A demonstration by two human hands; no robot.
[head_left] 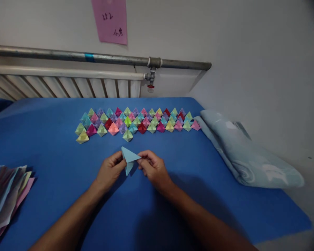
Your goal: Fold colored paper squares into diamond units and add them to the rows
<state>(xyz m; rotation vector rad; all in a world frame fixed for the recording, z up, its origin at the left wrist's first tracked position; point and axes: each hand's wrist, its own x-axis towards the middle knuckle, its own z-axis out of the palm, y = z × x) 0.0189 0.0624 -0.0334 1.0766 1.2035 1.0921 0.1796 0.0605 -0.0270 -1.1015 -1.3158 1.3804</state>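
A light blue folded paper (pixel 129 157) with pointed corners is held above the blue surface, near the middle of the view. My left hand (pixel 110 170) pinches its left edge between thumb and fingers. On the other side, the fingertips of my right hand (pixel 152 168) are closed on its right-hand point. Beyond my hands, several small folded paper pieces (pixel 142 128) in many colours stand in close rows. A green piece (pixel 127 135) sits in front of the rows, nearest to the held paper.
A stack of coloured paper sheets (pixel 9 198) lies at the left edge of the blue surface (pixel 60 167). On the right rests a folded pale blanket (pixel 240 153). A radiator (pixel 68 82) and a metal pipe (pixel 115 59) run along the wall behind.
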